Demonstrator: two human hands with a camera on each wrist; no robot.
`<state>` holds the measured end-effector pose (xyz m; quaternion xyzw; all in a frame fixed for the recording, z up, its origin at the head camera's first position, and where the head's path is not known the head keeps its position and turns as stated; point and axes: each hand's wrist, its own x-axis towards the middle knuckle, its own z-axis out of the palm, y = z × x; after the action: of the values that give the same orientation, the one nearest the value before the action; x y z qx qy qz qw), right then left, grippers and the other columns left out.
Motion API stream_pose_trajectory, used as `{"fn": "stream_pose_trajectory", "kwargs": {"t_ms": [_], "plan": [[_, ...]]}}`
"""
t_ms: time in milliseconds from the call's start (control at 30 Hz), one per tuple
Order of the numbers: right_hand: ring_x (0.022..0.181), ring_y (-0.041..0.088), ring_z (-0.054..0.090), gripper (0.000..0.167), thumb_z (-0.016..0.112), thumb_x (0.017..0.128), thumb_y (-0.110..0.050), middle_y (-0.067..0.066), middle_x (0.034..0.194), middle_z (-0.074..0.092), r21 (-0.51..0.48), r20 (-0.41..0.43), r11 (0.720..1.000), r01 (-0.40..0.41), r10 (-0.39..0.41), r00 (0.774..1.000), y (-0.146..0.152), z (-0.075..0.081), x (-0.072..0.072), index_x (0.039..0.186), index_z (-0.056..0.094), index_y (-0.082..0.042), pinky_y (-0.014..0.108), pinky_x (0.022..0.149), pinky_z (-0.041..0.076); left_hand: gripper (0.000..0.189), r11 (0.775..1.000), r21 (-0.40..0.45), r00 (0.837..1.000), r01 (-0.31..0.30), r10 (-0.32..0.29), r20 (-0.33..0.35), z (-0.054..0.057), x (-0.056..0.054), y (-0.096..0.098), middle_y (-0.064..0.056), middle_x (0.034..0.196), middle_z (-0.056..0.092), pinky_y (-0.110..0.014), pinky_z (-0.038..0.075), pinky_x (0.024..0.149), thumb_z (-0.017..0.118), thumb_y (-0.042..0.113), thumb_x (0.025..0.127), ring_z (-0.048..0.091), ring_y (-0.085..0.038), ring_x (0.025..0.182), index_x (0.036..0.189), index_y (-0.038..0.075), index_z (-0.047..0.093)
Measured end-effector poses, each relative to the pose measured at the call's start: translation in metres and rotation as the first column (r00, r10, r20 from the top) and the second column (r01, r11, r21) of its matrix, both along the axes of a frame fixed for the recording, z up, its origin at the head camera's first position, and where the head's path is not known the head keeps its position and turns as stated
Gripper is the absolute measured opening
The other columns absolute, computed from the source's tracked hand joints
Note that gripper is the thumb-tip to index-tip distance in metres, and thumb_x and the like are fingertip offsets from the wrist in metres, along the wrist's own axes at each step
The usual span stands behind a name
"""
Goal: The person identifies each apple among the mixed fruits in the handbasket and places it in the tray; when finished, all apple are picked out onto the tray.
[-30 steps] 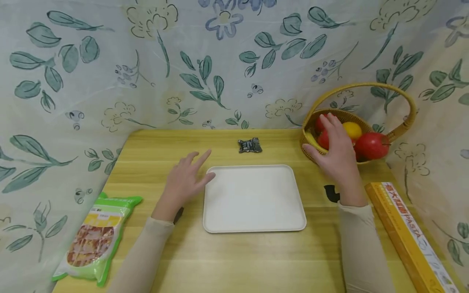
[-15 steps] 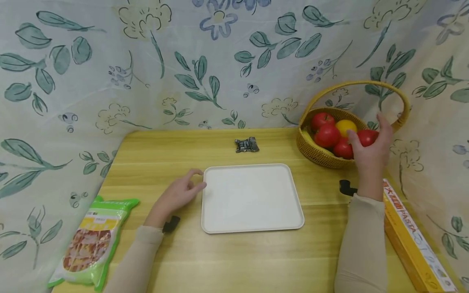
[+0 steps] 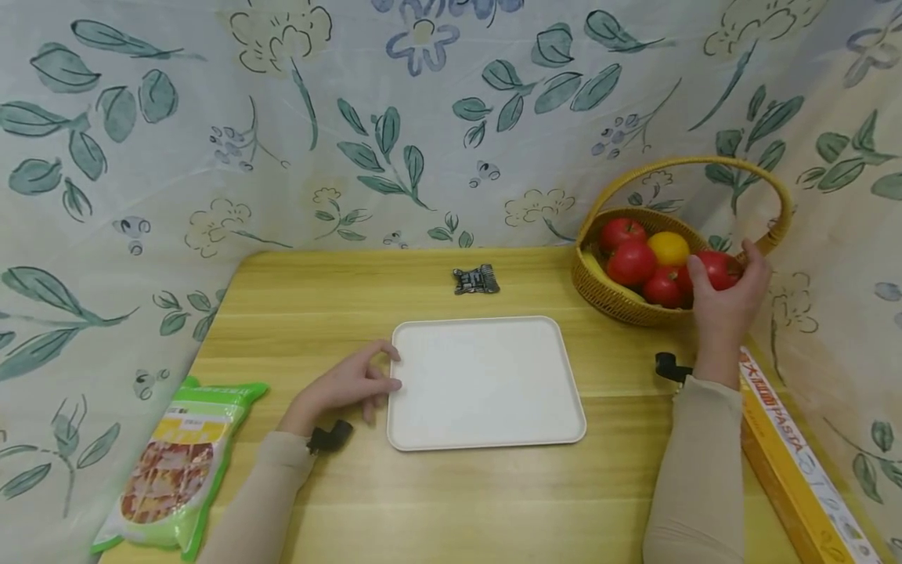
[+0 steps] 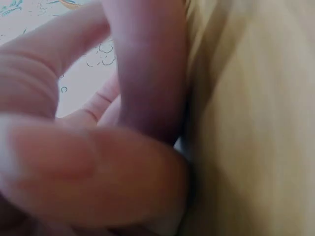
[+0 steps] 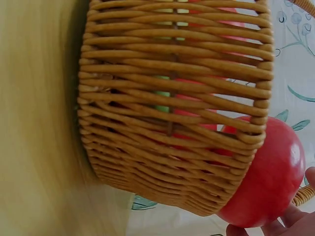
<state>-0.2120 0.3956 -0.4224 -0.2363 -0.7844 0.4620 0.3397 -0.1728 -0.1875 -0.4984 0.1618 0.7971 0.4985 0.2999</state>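
My left hand [image 3: 348, 381] is at the left rim of a white rectangular tray [image 3: 486, 384], its thumb and curled index finger at the edge. The left wrist view shows bent fingers [image 4: 152, 64] close to the wood; little of the tray is visible there. At the back right, my right hand [image 3: 729, 305] holds a large red fruit [image 3: 719, 270] at the right side of a wicker basket [image 3: 627, 309]. In the right wrist view, fingertips [image 5: 290, 219] touch the lower side of that fruit [image 5: 268, 172], which sits at the basket's rim.
Several red apples [image 3: 632, 262], a yellow fruit [image 3: 668, 249] and bananas [image 3: 609, 280] fill the basket under its tall handle [image 3: 687, 161]. A small black packet [image 3: 475, 280] lies behind the tray. A green food bag [image 3: 179, 466] lies left, a pasta box [image 3: 803, 462] right.
My right hand has moved right, from above the middle of the basket down onto the large red fruit. My left hand has come down to the tray's left rim, its fingers bending.
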Motion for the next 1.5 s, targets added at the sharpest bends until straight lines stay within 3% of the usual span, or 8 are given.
{"fn": "stream_pose_trajectory", "kwargs": {"t_ms": [233,533,733,1033,1500], "plan": [[0.147,0.004,0.035,0.073,0.075,0.097,-0.040,-0.013,0.164,0.035,-0.097,0.061,0.994,0.045,-0.039,0.997,0.004,-0.002,0.001,0.158,0.035,-0.040,0.021,0.126,0.029,0.053,1.000,0.017,1.000,-0.008,0.007,0.020,0.001,0.003,0.007,-0.005,0.076,0.070,-0.028,0.050,0.048,0.077,0.026,0.098,0.067,-0.022,0.049,0.140,0.017,0.045],[0.147,0.003,0.035,0.072,0.076,0.096,-0.039,-0.017,0.162,0.036,-0.048,0.096,0.996,0.069,-0.064,0.993,0.007,-0.008,-0.003,0.156,0.037,-0.042,0.023,0.127,0.029,0.052,1.000,0.005,1.000,-0.017,0.016,0.021,0.000,0.002,0.006,-0.005,0.075,0.069,-0.024,0.040,0.043,0.078,0.025,0.098,0.067,-0.022,0.048,0.138,0.017,0.046],[0.153,0.007,0.031,0.067,0.073,0.097,-0.039,-0.011,0.164,0.033,-0.018,0.118,0.997,0.081,-0.078,0.990,0.007,-0.011,-0.005,0.157,0.043,-0.035,0.023,0.128,0.027,0.052,1.000,-0.005,1.000,-0.017,0.017,0.026,0.000,0.002,0.006,-0.005,0.075,0.069,-0.024,0.041,0.043,0.078,0.026,0.097,0.067,-0.021,0.048,0.138,0.019,0.046],[0.157,0.008,0.023,0.063,0.075,0.096,-0.040,-0.014,0.164,0.027,-0.079,0.138,0.992,0.095,-0.084,0.987,0.006,-0.011,-0.006,0.152,0.047,-0.044,0.025,0.129,0.028,0.052,0.999,-0.030,0.999,-0.026,0.026,0.028,0.004,0.002,0.005,-0.004,0.077,0.069,-0.024,0.039,0.040,0.079,0.030,0.097,0.066,-0.020,0.048,0.137,0.021,0.047],[0.155,0.009,0.028,0.063,0.076,0.094,-0.042,-0.013,0.161,0.031,-0.091,0.138,0.992,0.091,-0.078,0.987,0.002,-0.009,-0.008,0.151,0.048,-0.043,0.024,0.127,0.030,0.053,0.999,-0.024,0.999,-0.034,0.034,0.032,0.005,0.005,0.002,-0.005,0.076,0.069,-0.025,0.038,0.039,0.079,0.029,0.097,0.066,-0.020,0.048,0.138,0.019,0.046]]}}
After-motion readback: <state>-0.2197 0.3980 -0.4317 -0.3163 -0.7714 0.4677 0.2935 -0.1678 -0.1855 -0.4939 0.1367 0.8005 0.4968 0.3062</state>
